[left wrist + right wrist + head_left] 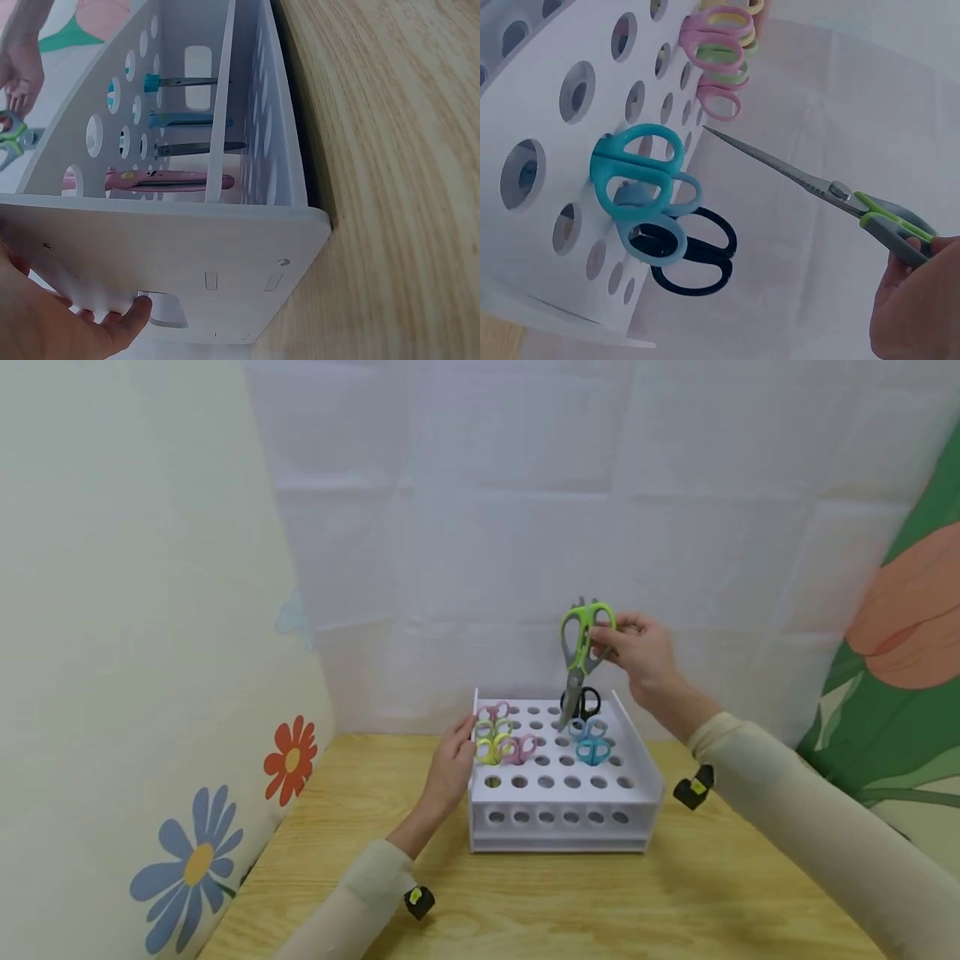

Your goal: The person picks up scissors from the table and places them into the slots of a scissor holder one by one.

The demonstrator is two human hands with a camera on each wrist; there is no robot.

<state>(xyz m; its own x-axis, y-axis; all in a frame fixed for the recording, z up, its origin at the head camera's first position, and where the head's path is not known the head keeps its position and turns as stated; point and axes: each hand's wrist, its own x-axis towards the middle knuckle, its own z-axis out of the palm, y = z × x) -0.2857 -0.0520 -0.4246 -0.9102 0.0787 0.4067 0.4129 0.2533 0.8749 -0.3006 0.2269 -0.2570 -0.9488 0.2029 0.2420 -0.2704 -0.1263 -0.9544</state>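
Above the back of a white rack with rows of round holes (558, 793), my right hand (645, 656) pinches a pair of green-and-grey scissors (577, 647) by one handle loop. Their blades point down toward the rack and look closed in the right wrist view. My left hand (450, 764) holds the rack's left side panel (165, 255), its thumb at the slot there. Teal scissors (634, 169), light blue scissors (588, 727) and black scissors (697, 255) stand in holes on the right. Pink scissors (519, 748) and yellow scissors (491, 750) stand on the left, handles up.
The rack stands on a wood-grain table (360, 877) near a white cloth backdrop (450, 527). A flowered panel (187, 677) rises on the left, and a green panel with large flowers (915, 627) on the right. The rack's front rows hold bare holes.
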